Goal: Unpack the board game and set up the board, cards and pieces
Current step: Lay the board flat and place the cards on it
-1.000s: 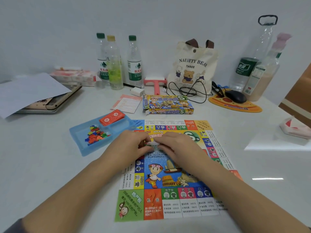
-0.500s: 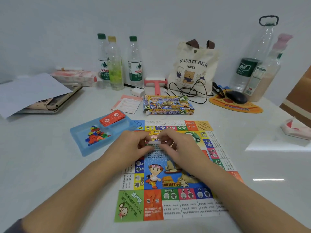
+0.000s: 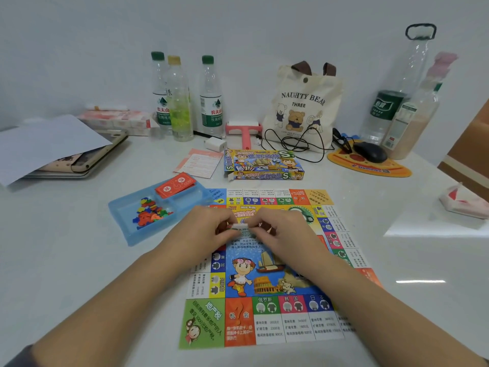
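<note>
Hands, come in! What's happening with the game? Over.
Left hand and right hand both pinch a small stack. Board lies flat under them. Tray of pieces at its far-left corner.

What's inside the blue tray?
The blue tray holds a heap of small colourful pieces in its left compartment and an orange-red stack of cards at its far end. Whatever lies under the cards is covered, so I cannot tell.

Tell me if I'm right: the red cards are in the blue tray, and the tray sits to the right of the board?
Not quite. The red cards do lie in the blue tray, but the head view shows the tray to the left of the board, not the right.
</note>
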`<action>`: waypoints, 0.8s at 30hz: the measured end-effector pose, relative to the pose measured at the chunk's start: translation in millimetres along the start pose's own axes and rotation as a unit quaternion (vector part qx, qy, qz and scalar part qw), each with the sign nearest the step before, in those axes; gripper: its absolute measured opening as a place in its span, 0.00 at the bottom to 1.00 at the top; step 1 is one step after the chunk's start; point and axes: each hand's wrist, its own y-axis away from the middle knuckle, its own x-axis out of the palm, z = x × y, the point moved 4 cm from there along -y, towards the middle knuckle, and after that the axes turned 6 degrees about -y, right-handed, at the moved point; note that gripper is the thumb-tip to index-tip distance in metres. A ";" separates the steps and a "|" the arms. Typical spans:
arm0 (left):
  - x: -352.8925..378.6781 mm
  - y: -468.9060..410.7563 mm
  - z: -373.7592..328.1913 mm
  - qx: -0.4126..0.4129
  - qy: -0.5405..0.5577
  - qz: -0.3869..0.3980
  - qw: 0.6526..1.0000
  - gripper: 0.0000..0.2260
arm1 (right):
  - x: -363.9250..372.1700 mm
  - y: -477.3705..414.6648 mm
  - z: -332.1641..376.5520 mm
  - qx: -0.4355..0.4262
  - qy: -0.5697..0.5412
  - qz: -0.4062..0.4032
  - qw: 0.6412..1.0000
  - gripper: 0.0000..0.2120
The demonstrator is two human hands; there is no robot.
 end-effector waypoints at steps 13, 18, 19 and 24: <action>-0.2 -1.0 -1.1 0.014 -0.038 0.002 0.999 0.06 | 0.8 -0.8 -1.5 0.010 -0.024 -0.002 1.000 0.04; 1.8 -0.6 -0.7 0.015 -0.033 0.010 0.999 0.06 | 4.3 -0.3 -5.5 0.023 -0.029 0.012 0.999 0.05; 1.5 -0.3 -1.1 0.016 -0.029 0.010 0.999 0.06 | 4.0 -0.3 -5.3 0.021 -0.031 0.010 0.999 0.05; -1.3 1.4 -2.9 0.017 -0.012 0.013 1.000 0.04 | 2.5 -0.2 -5.2 0.019 -0.044 -0.001 0.999 0.06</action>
